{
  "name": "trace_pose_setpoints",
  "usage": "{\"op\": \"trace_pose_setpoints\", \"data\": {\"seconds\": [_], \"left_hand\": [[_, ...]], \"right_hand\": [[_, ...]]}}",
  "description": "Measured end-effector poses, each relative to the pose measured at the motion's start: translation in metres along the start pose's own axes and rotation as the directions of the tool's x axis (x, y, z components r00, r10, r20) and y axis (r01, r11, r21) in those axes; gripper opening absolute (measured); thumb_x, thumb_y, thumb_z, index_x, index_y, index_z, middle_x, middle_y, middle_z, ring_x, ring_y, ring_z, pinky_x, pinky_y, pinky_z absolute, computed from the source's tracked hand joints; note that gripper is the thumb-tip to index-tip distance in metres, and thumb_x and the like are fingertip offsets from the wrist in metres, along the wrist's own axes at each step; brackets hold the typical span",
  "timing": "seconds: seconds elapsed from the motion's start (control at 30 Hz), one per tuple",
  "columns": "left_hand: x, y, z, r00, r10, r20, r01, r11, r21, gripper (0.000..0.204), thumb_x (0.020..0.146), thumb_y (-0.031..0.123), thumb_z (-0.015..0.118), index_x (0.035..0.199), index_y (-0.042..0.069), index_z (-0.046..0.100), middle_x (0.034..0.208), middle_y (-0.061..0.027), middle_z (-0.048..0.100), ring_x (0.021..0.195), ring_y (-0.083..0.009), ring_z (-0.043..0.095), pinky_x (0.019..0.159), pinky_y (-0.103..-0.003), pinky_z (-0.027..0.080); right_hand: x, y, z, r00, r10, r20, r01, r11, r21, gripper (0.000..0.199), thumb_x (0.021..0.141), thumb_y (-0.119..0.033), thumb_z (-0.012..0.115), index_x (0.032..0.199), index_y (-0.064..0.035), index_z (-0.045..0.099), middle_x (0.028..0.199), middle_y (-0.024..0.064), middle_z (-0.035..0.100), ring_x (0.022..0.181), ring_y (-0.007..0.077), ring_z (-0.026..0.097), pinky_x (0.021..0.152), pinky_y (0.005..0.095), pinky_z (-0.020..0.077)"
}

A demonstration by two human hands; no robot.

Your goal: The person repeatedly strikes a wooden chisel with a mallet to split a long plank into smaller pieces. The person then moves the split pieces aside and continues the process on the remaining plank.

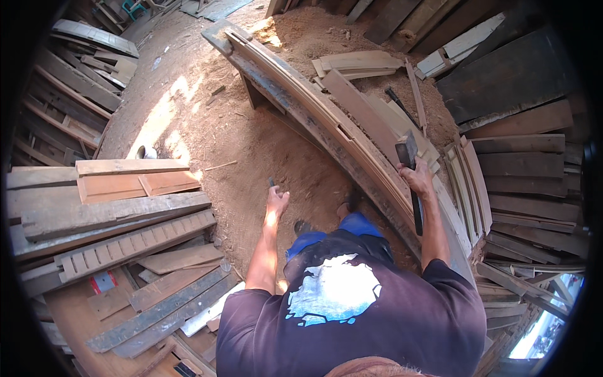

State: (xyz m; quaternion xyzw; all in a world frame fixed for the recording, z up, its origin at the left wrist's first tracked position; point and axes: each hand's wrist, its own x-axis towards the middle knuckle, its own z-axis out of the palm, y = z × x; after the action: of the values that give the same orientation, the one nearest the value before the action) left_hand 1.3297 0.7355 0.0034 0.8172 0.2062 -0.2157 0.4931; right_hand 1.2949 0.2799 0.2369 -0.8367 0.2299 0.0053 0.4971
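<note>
My right hand is closed around a hammer, with its dark, blocky head up and its dark handle hanging below the fist. It is over the near part of a long, worn bench. Long wooden strips lie along the bench top. To the left of the bench, above the sawdust, my left hand is closed on a slim object. Only its dark end shows past the fingers, so its kind is unclear.
Boards and a dark-handled tool lie along the bench's right side. Stacked planks crowd the left, with more lumber on the right. Sawdust and shavings cover the floor, where a thin stick lies.
</note>
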Motion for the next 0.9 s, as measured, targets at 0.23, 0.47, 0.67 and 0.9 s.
{"op": "trace_pose_setpoints", "data": {"seconds": [0.23,0.47,0.67,0.9], "left_hand": [[0.057,0.214,0.103,0.981,0.188,-0.042,-0.192,0.973,-0.124,0.089,0.086,0.041,0.076,0.15,-0.003,0.033,0.139,-0.0302,0.053,0.124,-0.0358,0.06,0.104,-0.041,0.049],[0.176,0.25,0.192,0.973,0.089,-0.213,-0.124,0.98,-0.158,0.093,0.082,0.034,0.08,0.147,-0.007,0.028,0.141,-0.0329,0.047,0.13,-0.0403,0.053,0.11,-0.042,0.041],[0.146,0.306,0.2,0.95,-0.045,-0.31,0.03,0.998,-0.053,0.081,0.081,0.019,0.072,0.142,-0.009,0.027,0.136,-0.034,0.049,0.126,-0.0422,0.054,0.109,-0.043,0.041],[0.165,0.277,0.209,0.92,0.024,-0.391,-0.001,0.998,0.059,0.083,0.08,0.015,0.066,0.146,-0.013,0.024,0.132,-0.0352,0.05,0.122,-0.0447,0.055,0.108,-0.045,0.041]], "right_hand": [[0.127,0.088,-0.019,0.991,0.096,-0.088,-0.11,0.978,-0.177,0.023,0.073,-0.019,0.068,0.088,-0.0023,0.069,0.077,0.0072,0.069,0.074,0.018,0.066,0.069,0.0325,0.0494],[0.266,0.156,-0.026,0.997,0.045,-0.059,-0.061,0.947,-0.315,0.038,0.072,-0.023,0.064,0.096,0.0055,0.069,0.093,0.0295,0.07,0.096,0.0446,0.069,0.084,0.0465,0.053],[0.363,0.218,-0.032,0.99,0.143,0.008,-0.122,0.868,-0.482,0.035,0.072,-0.022,0.066,0.096,0.0039,0.067,0.088,0.0237,0.07,0.088,0.0378,0.07,0.081,0.0438,0.0534],[0.424,0.249,-0.019,0.94,0.338,-0.053,-0.297,0.73,-0.615,0.057,0.08,-0.03,0.067,0.124,0.0042,0.061,0.12,0.0309,0.066,0.116,0.0432,0.064,0.1,0.0476,0.0499]]}}
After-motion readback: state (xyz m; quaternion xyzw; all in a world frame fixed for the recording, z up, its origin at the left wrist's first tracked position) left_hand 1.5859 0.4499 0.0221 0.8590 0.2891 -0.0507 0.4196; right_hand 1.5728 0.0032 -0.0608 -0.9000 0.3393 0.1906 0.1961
